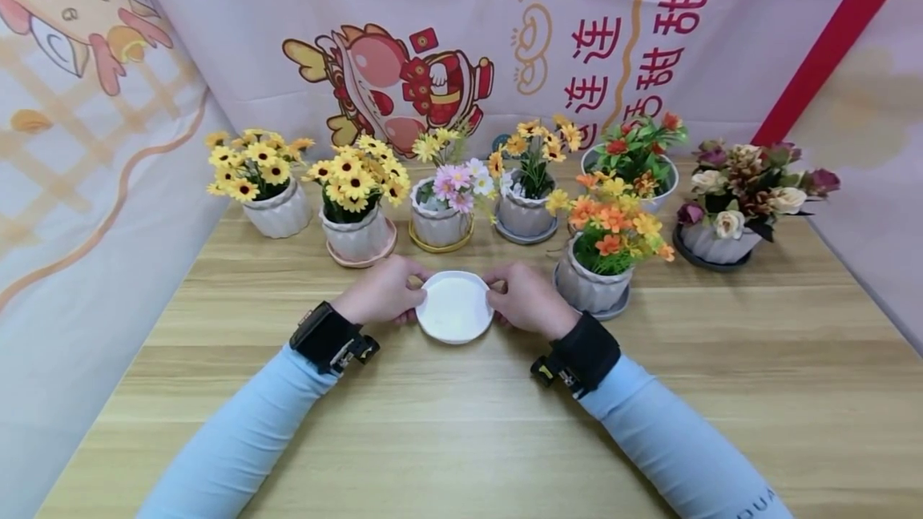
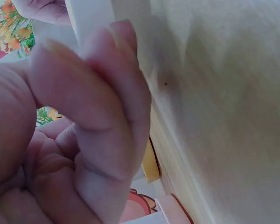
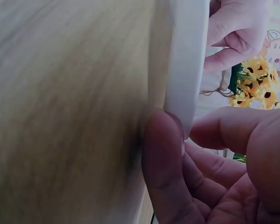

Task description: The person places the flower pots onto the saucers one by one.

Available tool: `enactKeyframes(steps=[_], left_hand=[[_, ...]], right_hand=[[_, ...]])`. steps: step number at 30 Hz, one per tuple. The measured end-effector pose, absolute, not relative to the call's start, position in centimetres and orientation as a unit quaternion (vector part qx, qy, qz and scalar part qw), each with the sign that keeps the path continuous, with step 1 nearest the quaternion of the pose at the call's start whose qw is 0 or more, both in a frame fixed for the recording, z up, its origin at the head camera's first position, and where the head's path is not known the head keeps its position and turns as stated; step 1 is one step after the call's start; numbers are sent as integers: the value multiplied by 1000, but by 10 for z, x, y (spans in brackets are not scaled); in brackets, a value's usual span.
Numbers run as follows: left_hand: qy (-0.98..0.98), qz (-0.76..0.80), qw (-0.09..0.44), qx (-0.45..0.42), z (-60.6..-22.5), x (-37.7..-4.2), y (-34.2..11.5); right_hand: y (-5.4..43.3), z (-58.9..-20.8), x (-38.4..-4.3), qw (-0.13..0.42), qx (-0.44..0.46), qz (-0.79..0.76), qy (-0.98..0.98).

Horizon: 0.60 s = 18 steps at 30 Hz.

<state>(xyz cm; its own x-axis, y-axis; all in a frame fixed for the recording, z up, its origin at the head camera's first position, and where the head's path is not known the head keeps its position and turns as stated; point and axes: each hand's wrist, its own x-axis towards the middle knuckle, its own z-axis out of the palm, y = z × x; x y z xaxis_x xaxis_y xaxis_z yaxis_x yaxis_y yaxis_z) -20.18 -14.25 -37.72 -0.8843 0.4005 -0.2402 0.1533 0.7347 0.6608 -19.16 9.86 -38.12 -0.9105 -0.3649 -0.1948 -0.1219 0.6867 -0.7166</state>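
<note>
A white saucer (image 1: 454, 307) is held between both hands in the middle of the table, its flat inside facing up. The left hand (image 1: 385, 291) pinches its left rim between thumb and fingers; the right hand (image 1: 532, 299) pinches the right rim the same way. In the right wrist view, the saucer's edge (image 3: 186, 60) runs between thumb and fingertips, close over the wood. The left wrist view shows the left hand's curled fingers (image 2: 98, 107) large, covering much of the saucer. Just behind the left hand is a pot of yellow flowers (image 1: 356, 235) on a pink saucer.
Several potted flowers line the back: yellow daisies (image 1: 277, 211), pink and white blooms (image 1: 441, 224), orange-yellow ones (image 1: 526, 215), red ones (image 1: 634, 154) and dark roses (image 1: 717, 243). An orange-flowered pot (image 1: 593, 279) stands nearest the right hand. Printed cloth (image 1: 252, 22) hangs behind the wooden table (image 1: 433, 439).
</note>
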Motion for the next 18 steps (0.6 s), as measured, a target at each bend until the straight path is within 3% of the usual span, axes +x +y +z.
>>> enactKeyframes(steps=[18], left_hand=[[915, 317, 197, 150, -378, -200, -141]], right_hand=[[99, -385, -194, 190, -123, -381, 896]])
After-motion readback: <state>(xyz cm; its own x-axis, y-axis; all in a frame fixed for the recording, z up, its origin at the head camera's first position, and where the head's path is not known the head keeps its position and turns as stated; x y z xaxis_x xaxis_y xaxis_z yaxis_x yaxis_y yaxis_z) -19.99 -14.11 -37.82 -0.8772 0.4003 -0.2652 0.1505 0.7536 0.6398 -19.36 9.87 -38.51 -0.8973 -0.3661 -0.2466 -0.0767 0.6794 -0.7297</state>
